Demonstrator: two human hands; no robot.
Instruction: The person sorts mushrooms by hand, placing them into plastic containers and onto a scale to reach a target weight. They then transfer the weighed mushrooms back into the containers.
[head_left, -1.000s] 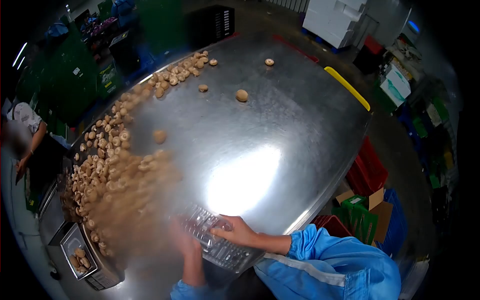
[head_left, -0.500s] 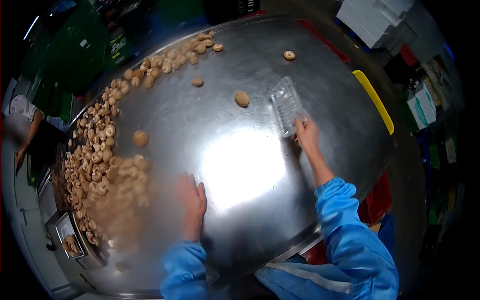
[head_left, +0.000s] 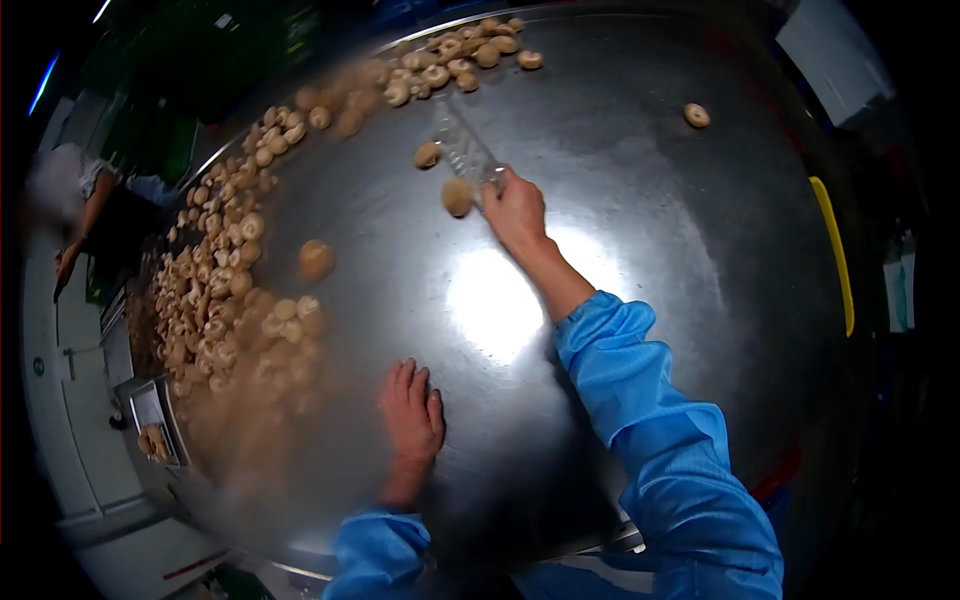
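Observation:
My right hand [head_left: 518, 212] is closed on one end of a clear plastic tray [head_left: 462, 142], held tilted over the steel table [head_left: 640, 180]. Just left of the tray, two loose brown mushrooms sit close together, one mushroom [head_left: 457, 197] blurred beside its edge and another mushroom [head_left: 427, 154] a little farther off. The tray's far end reaches toward mushrooms at the back edge. My left hand [head_left: 411, 415] is low over the table with its fingers stretched out and holds nothing. A single mushroom [head_left: 317, 259] lies between it and the big mushroom pile [head_left: 215, 300].
Mushrooms line the table's left and back edges. One mushroom [head_left: 697, 115] lies alone at the right. A small scale [head_left: 155, 425] with mushrooms on it stands at the left edge. Another person [head_left: 85, 205] is beyond that side. A yellow rim [head_left: 835, 255] shows past the right edge.
My right hand has swept the tray leftward across the table, and the mushroom near it has shifted left toward another. My left hand's fingers are more spread. The camera view has turned.

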